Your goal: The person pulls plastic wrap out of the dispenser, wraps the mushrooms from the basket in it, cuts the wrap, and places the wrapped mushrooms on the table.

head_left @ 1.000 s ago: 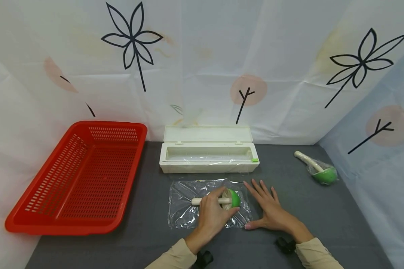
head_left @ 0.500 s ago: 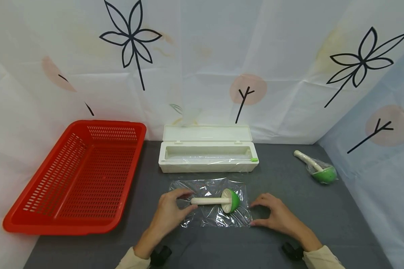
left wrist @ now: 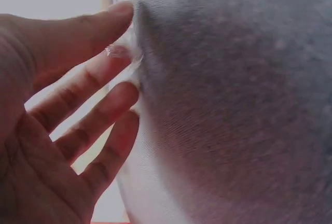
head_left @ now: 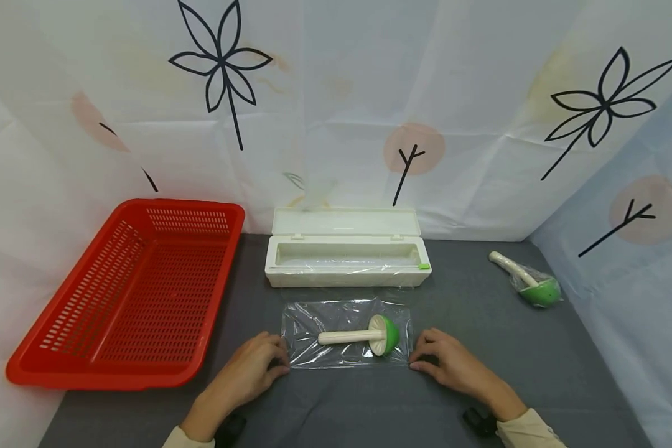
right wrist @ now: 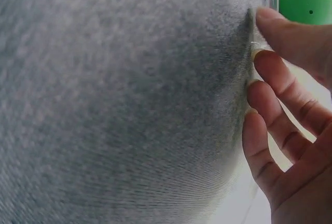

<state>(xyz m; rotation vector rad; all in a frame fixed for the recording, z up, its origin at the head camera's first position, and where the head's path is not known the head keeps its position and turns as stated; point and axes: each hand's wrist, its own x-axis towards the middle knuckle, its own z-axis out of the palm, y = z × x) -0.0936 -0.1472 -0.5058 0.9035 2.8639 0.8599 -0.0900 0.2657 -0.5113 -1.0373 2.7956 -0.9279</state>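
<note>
Pinching the clear wrap (head_left: 347,330) corners with left hand (left wrist: 57,130) and right hand (right wrist: 290,110), seen close only from the wrists.

I see a dark grey table (head_left: 481,398) carrying a red perforated basket (head_left: 134,292) at left, an open white cling-film dispenser (head_left: 347,255) at the back, a sheet of cling film (head_left: 344,314) (green-capped toy mushroom (head_left: 364,336) lying on it), and a wrapped mushroom (head_left: 529,280) far right.

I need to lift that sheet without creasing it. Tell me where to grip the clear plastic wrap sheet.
Pinch the clear plastic wrap sheet at its two near corners, coming from the near edge; it lies flat, and the green-capped mushroom toy weighs down its middle.
</note>
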